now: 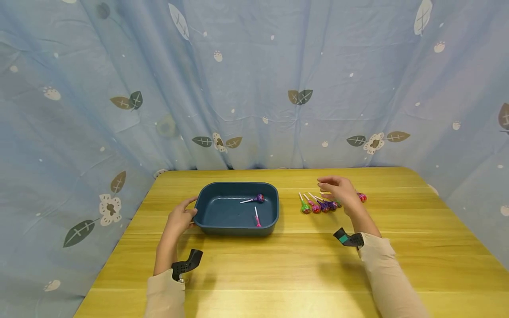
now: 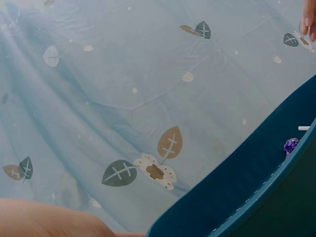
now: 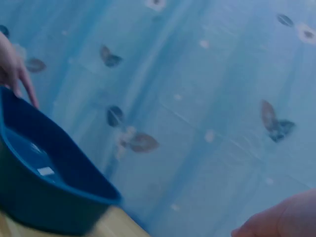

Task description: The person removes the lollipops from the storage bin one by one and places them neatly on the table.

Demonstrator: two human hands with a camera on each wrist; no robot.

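Note:
A dark blue basin (image 1: 238,230) stands on the table, with a purple lollipop (image 1: 260,198) and a pink lollipop (image 1: 258,222) inside. My left hand (image 1: 180,218) touches the basin's left end, its fingers spread along the outside and rim. To the right lies a row of lollipops: a green one (image 1: 305,208), a pink one (image 1: 316,208), purple ones (image 1: 325,206) and a red one (image 1: 362,197). Over this row hovers my right hand (image 1: 339,192), fingers loosely bent and apart, nothing visible between them. It hides part of the row.
The wooden table (image 1: 254,274) reaches back to a blue patterned curtain (image 1: 254,88) that hangs behind and at both sides. Each wrist wears a black camera mount, the left mount (image 1: 188,263) and the right mount (image 1: 349,238).

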